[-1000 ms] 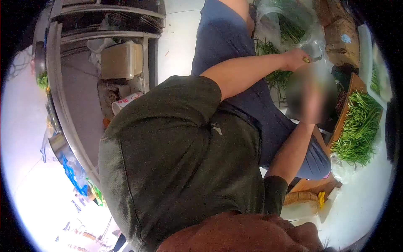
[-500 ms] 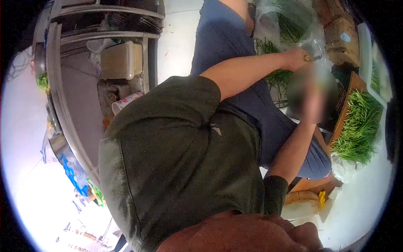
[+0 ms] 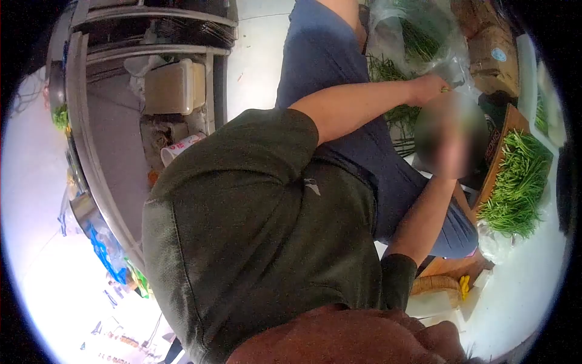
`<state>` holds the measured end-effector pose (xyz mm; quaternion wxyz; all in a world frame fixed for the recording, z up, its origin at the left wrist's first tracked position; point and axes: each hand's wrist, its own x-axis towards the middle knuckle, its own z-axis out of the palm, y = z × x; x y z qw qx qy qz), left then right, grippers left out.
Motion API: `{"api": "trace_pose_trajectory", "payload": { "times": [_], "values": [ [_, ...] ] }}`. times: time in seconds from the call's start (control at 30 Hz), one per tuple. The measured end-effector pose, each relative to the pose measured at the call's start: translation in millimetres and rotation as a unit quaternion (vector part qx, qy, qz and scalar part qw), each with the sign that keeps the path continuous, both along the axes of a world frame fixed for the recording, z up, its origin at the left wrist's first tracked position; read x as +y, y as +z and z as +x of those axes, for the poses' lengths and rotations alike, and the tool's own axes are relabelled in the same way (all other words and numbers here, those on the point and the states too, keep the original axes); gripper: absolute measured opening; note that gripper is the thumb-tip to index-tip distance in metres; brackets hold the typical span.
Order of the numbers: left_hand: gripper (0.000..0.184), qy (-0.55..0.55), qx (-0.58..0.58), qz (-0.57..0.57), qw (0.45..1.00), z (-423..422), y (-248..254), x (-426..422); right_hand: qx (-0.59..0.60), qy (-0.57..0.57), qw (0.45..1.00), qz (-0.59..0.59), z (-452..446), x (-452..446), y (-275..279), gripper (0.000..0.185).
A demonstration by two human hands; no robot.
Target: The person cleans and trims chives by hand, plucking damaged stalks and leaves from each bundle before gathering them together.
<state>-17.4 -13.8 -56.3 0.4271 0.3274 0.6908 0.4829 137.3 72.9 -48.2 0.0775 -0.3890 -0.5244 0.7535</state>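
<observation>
My left hand [image 3: 428, 89] is closed with its fingers curled. A small bit of green stalk [image 3: 445, 90] shows at its fingertips; the rest of it is hidden. Just below and to the right is my right hand [image 3: 451, 151], inside a round blurred patch, so its fingers and anything in them cannot be made out. Long thin green stalks [image 3: 403, 114] lie on the floor under my left forearm. Beyond my left hand, a clear plastic bag [image 3: 391, 36] holds more green stalks. A heap of cut green stalks [image 3: 515, 185] lies to the right of my right hand.
A brown board edge [image 3: 498, 151] stands beside the heap. Cardboard boxes [image 3: 494, 57] are at the upper right. On the left, a metal rack [image 3: 82, 121] stands near a lidded plastic tub [image 3: 176, 88]. A wooden stool [image 3: 436, 285] and yellow item [image 3: 464, 287] are at the lower right.
My left hand has turned and shifted slightly, and the green bit at its fingertips looks different. My right forearm has hardly moved.
</observation>
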Motion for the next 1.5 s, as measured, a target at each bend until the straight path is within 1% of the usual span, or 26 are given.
{"api": "trace_pose_trajectory", "payload": {
  "times": [0.07, 0.1, 0.17, 0.2, 0.27, 0.3, 0.37, 0.4, 0.5, 0.57, 0.6, 0.67, 0.7, 0.77, 0.8, 0.9, 1.0, 1.1, 1.17, 1.2, 1.23, 1.27, 1.3, 1.37, 1.4, 1.5],
  "values": [
    [0.044, -0.014, -0.046, -0.011, 0.999, 0, 18, -4, 0.025, 0.025, 0.999, -0.026, 2, 1, -8, 0.028],
    [0.043, -0.022, -0.070, -0.017, 0.997, 1, 22, -5, 0.014, 0.007, 0.999, -0.037, 0, -1, -3, 0.026],
    [0.040, 0.024, -0.103, -0.005, 0.994, -1, 7, 1, -0.008, -0.029, 0.998, -0.058, -4, -6, 6, 0.023],
    [0.038, 0.046, -0.119, 0.001, 0.992, -3, -4, 5, -0.005, -0.025, 0.999, -0.039, -4, -6, 5, 0.025],
    [0.034, 0.038, -0.084, -0.006, 0.996, -8, -27, 12, 0.000, -0.015, 1.000, -0.001, -2, -6, -2, 0.031],
    [0.032, 0.035, -0.065, -0.009, 0.997, -11, -28, 13, -0.003, 0.013, 1.000, 0.027, 0, -3, -6, 0.031],
    [0.033, -0.013, 0.071, 0.032, 0.997, -9, -31, 15, -0.007, 0.071, 0.994, 0.081, 4, 2, -14, 0.032],
    [0.034, -0.036, 0.138, 0.052, 0.988, -6, -29, 14, -0.017, 0.090, 0.993, 0.074, 6, 5, -18, 0.033],
    [0.038, -0.108, 0.007, 0.000, 0.994, -2, 17, -4, -0.030, 0.137, 0.989, 0.051, 10, 10, -28, 0.034],
    [0.040, -0.123, 0.035, 0.003, 0.992, 0, 5, -1, -0.021, 0.158, 0.987, 0.026, 12, 11, -36, 0.037],
    [0.042, -0.131, 0.050, 0.004, 0.990, 0, 1, 0, -0.020, 0.130, 0.991, 0.020, 10, 7, -30, 0.031],
    [0.039, -0.106, 0.036, -0.002, 0.994, -5, 4, -1, -0.016, 0.074, 0.997, 0.008, 3, -6, -8, 0.021],
    [0.037, -0.093, 0.029, -0.005, 0.995, -7, 4, -2, -0.051, 0.055, 0.997, 0.027, 3, -4, -4, 0.024],
    [0.036, -0.057, 0.062, 0.009, 0.996, -13, -42, 11, -0.117, 0.017, 0.991, 0.068, 4, 3, -1, 0.030],
    [0.037, -0.039, 0.078, 0.015, 0.996, -14, -46, 12, -0.119, 0.033, 0.985, 0.122, 6, 4, -2, 0.030],
    [0.036, 0.024, -0.098, -0.027, 0.995, -11, -54, 14, -0.119, 0.077, 0.948, 0.284, 15, 8, -11, 0.034],
    [0.035, -0.024, -0.097, -0.010, 0.995, -14, -50, 12, -0.119, 0.116, 0.884, 0.437, 22, 8, -13, 0.042],
    [0.034, -0.046, 0.046, 0.013, 0.998, -13, -41, 8, -0.142, 0.256, 0.775, 0.560, 14, 1, 0, 0.046],
    [0.035, -0.035, -0.066, 0.045, 0.996, -8, -61, 15, -0.115, 0.243, 0.804, 0.530, 11, -1, 2, 0.043],
    [0.036, -0.029, -0.122, 0.062, 0.990, -7, -58, 15, -0.102, 0.236, 0.818, 0.515, 8, -1, 2, 0.042],
    [0.038, -0.083, 0.019, 0.057, 0.995, -10, -55, 15, -0.088, 0.229, 0.831, 0.499, 5, -2, 2, 0.042],
    [0.040, -0.134, 0.159, 0.051, 0.977, -14, -52, 15, -0.075, 0.223, 0.844, 0.483, 2, -2, 2, 0.042],
    [0.042, -0.182, 0.296, 0.044, 0.937, -17, -46, 14, -0.061, 0.216, 0.856, 0.466, 1, -3, 3, 0.042],
    [0.043, -0.168, 0.293, 0.074, 0.938, -17, -79, 27, -0.042, 0.216, 0.888, 0.403, -4, -4, 21, 0.041],
    [0.043, -0.160, 0.290, 0.089, 0.939, -16, -79, 29, -0.034, 0.216, 0.903, 0.370, -4, -4, 26, 0.041],
    [0.044, -0.105, 0.155, 0.011, 0.982, -24, -74, 21, -0.086, 0.160, 0.917, 0.354, -4, -6, 19, 0.038]
  ]
}}
